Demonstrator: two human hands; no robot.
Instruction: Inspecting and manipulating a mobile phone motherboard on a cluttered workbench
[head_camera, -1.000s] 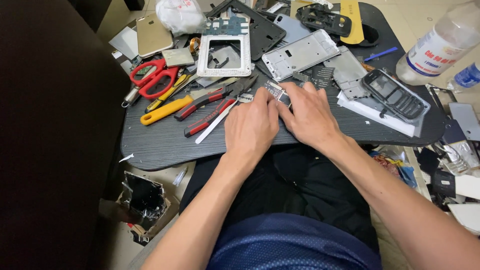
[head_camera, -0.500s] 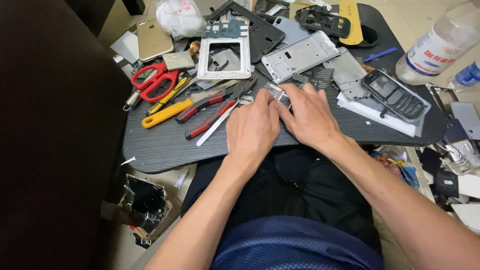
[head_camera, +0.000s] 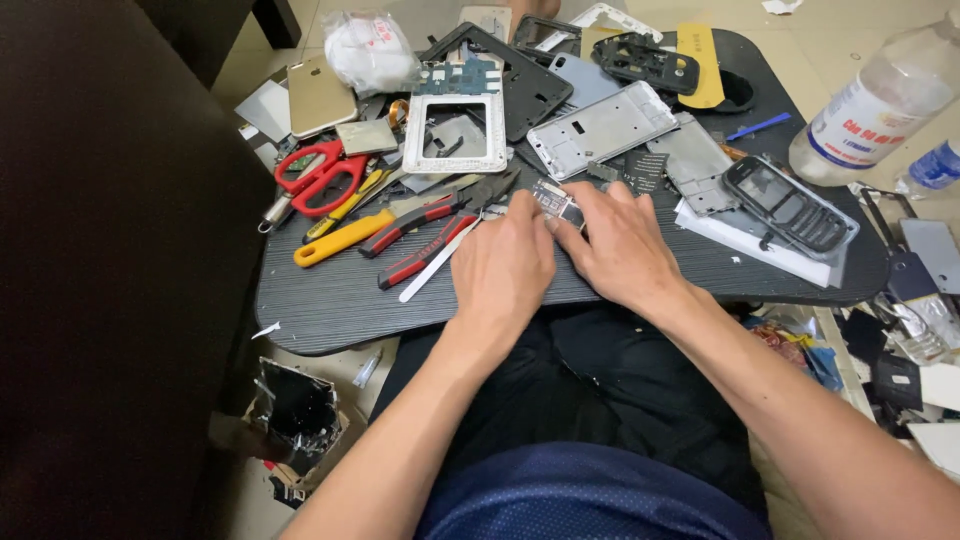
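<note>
Both hands meet at the bench (head_camera: 330, 300) centre. The left hand (head_camera: 503, 268) and right hand (head_camera: 622, 250) pinch a small metal phone part (head_camera: 557, 203) between their fingertips, a narrow grip on it. Stripped frames (head_camera: 600, 128) lie at twelve o'clock, pliers (head_camera: 440, 215) at ten; this piece looks mid-disassembly, with a keypad phone (head_camera: 790, 205) at two o'clock unopened.

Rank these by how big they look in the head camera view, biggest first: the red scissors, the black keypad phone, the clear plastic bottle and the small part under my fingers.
1. clear plastic bottle, cut off by the frame edge
2. black keypad phone and red scissors, too alike to rank
3. small part, mostly covered by the left hand and right hand
</note>
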